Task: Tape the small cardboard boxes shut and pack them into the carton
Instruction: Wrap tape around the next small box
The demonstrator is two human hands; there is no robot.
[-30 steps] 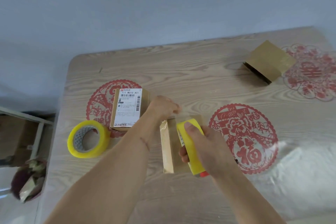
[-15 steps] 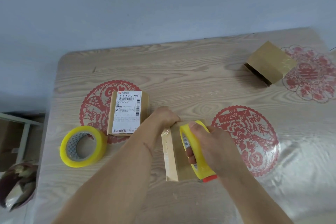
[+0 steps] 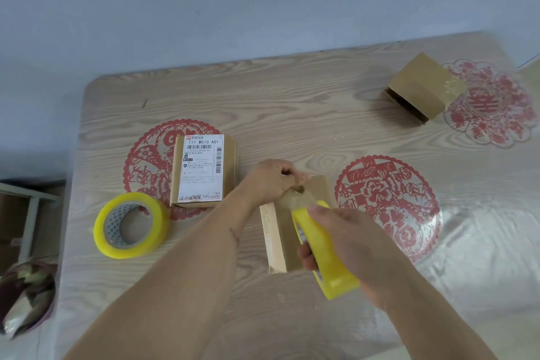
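White shipping label (image 3: 201, 168) on top of the cardboard box (image 3: 228, 166) at left-centre: large print "111 W010 A01" across the upper part. Above that, a small red logo with Chinese characters, roughly "申通快递", not fully sharp. Barcode under the big code and a second barcode running down the label's right edge; digits beneath too small to read. Bottom edge has a Chinese brand line, blurred, not legible. Red paper-cut (image 3: 491, 102) at far right of the table (image 3: 292, 96) shows the character "囍" in its middle. Red paper-cut (image 3: 388, 199) in the centre-right carries a large character, partly hidden, cannot tell which.
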